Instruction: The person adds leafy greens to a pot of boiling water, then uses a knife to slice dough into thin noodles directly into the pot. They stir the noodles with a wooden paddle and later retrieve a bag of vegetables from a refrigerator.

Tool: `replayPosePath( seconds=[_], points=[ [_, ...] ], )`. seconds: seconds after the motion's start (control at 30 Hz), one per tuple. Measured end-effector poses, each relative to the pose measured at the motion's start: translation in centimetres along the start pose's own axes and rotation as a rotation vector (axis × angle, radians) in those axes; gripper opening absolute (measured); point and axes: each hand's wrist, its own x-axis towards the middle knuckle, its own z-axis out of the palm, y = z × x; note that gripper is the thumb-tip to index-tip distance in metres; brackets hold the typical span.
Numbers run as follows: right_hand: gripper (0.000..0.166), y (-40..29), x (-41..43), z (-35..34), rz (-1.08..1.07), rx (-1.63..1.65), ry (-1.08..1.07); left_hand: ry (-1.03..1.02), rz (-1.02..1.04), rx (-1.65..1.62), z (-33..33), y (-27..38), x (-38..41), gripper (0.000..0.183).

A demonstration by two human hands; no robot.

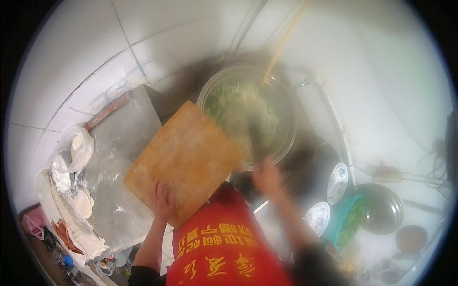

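My left hand grips the lower edge of a floury wooden cutting board, which is tilted against the rim of a large round pot. Inside the steaming pot are pale noodles and green leaves in cloudy liquid. Blurred by motion, my right hand is closed around a dark tool that extends over the pot. I cannot tell exactly what the tool is, and steam veils its far end. A yellow stick slants down into the pot from above.
To the left lies a floury metal work surface, with dough pieces and a plastic bag along its edge. On the right are patterned bowls, a teal basket of greens and a metal basin. A tiled wall rises behind.
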Motion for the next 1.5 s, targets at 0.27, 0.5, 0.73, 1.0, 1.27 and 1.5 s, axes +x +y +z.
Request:
replayPosePath(
  seconds=[0.27,0.5,0.73,1.0,1.27,1.5],
  points=[
    [0.028,-7.2,0.0,8.7,-0.721,-0.065,0.123,0.131,-0.113,0.055,1.2,0.3,0.9,0.058],
    [0.029,-4.7,21.9,-2.9,-0.577,-0.538,0.300,0.094,-0.131,0.155,0.0,0.0,0.5,0.057],
    [0.046,-1.4,44.2,-21.0,-0.283,-0.392,0.288,0.029,-0.195,0.196,0.5,0.4,0.8,0.059],
    [0.033,-0.2,40.2,-19.6,-0.524,0.114,0.265,0.073,-0.160,0.231,0.6,-0.1,-0.3,0.057],
    [0.034,3.8,18.4,-16.1,-0.347,0.155,0.300,0.048,-0.107,0.235,2.5,-1.3,-0.2,0.055],
    [0.026,8.5,17.6,-7.3,-0.030,0.683,0.000,0.056,-0.145,0.265,1.7,-0.5,0.1,0.055]
  ],
)
